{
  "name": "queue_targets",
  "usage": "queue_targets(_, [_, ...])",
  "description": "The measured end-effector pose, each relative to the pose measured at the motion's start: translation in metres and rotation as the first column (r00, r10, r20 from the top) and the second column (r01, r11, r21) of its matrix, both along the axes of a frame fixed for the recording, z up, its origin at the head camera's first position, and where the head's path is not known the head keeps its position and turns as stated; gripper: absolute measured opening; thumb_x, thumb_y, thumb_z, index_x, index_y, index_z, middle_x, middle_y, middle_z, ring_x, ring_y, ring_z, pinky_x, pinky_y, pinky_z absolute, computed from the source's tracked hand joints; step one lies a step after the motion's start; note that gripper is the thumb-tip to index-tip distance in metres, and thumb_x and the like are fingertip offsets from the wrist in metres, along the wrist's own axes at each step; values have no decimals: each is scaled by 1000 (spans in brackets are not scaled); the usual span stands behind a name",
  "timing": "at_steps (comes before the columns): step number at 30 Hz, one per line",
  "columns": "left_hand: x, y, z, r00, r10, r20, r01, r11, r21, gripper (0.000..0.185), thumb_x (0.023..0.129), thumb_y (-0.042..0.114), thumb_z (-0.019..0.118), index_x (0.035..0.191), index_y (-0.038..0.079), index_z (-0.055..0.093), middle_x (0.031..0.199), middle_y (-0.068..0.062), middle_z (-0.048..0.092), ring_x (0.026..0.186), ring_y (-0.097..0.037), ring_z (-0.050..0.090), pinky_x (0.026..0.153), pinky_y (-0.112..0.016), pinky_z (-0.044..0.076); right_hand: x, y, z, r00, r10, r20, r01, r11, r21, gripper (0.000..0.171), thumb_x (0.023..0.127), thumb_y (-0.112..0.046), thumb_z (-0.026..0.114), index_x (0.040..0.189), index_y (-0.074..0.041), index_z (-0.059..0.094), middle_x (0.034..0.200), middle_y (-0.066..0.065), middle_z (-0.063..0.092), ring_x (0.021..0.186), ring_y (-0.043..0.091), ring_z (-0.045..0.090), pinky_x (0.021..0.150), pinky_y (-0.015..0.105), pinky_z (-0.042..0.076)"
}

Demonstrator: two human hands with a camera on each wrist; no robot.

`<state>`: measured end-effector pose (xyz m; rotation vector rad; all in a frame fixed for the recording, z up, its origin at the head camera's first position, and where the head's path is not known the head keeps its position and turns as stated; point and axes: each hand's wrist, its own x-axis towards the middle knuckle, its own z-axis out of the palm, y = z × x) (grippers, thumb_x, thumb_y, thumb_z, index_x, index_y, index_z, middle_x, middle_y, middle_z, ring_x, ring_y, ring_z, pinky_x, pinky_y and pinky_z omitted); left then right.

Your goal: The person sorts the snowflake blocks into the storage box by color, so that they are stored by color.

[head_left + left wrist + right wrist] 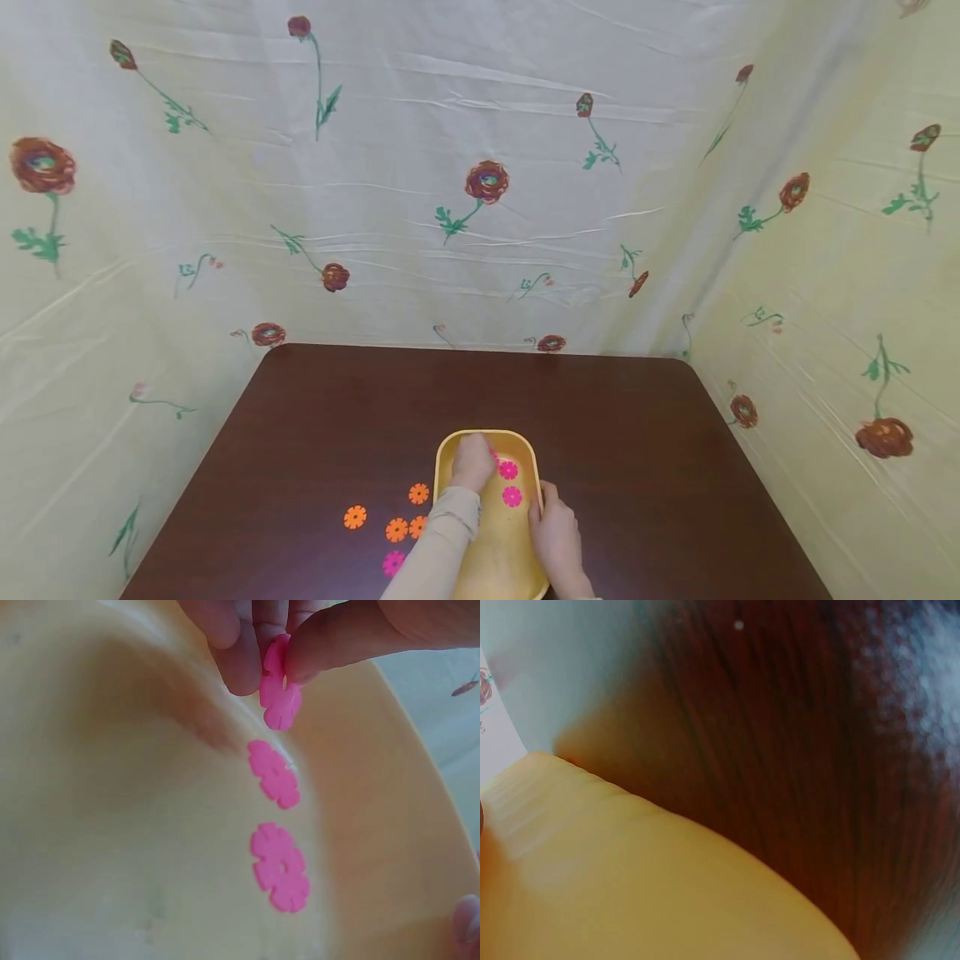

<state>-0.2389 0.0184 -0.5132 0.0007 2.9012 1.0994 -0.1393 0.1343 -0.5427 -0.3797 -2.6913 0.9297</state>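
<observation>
Head view: a dark brown table (337, 417) stands against walls hung with flower-print cloth (480, 183). Near the front edge sits a yellow tray (501, 550). The left hand (472, 461), on a beige sleeve (438, 546), reaches into the tray's far end, fingers bunched downward. The right hand (557, 537) grips the tray's right rim, thumb over the edge. Two pink flower discs (511, 483) lie on the tray floor just right of the left hand. On the table left of the tray — four orange flower discs (396, 517) in a loose cluster, and one more pink disc on the table (393, 563) beside the sleeve.

Left wrist view: thumb and fingertips (330, 641) pinch a pink flower disc (279, 686), held on edge above the tray floor, not touching it. Below it the two loose pink discs lie flat, one (274, 774) just under the held piece, the other (280, 867) a little further along. A fingertip of the other hand shows at the lower right corner.

Right wrist view: blurred — only the tray's yellow rim (630, 877) against the brown tabletop (795, 750). The hand itself barely shows here.
</observation>
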Motion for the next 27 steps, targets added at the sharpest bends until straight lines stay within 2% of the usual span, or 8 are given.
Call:
queue_targets(4, [1,0,-8,1000,-2,14,2,1000,-17,27,64,-10,62,50,10,48,55,-4,52,50,-16,44,43,-27,34,0,0,-1,1000,1,-3,-1,1000,4,25,85,-13,60,109,-6,58,86,13,66,70,32,64,50,42,46])
queue_targets(8, [0,1,-15,1000,12,25,-12,1000,-13,34,64,-10,59,47,13,40,52,-4,48,49,-16,41,43,-28,32,0,-1,-1,1000,3,-15,-3,1000,7,25,85,-13,60,109,-6,58,86,13,66,70,32,64,51,42,46])
queue_targets(16, [-5,0,-20,998,52,40,-50,998,-44,23,66,-2,66,52,11,55,63,-7,59,57,-21,53,51,-36,44,0,-2,1,1000,-5,18,5,1000,-13,26,84,-12,60,109,-6,58,87,12,66,72,31,64,52,42,47])
queue_targets(22, [-5,2,-27,996,90,20,-90,996,-22,22,65,-1,66,51,10,54,63,-9,59,57,-23,55,51,-38,45,-1,-1,1,1000,-15,4,15,1000,-8,24,85,-14,61,108,-7,58,87,12,66,74,31,65,53,42,47])
queue_targets(27, [-6,4,-32,994,114,6,-113,992,-51,19,65,-2,68,54,9,56,66,-11,60,59,-26,58,52,-39,47,-1,-1,0,1000,-15,-3,15,1000,-2,23,86,-14,61,107,-7,58,87,12,66,73,32,65,53,42,47])
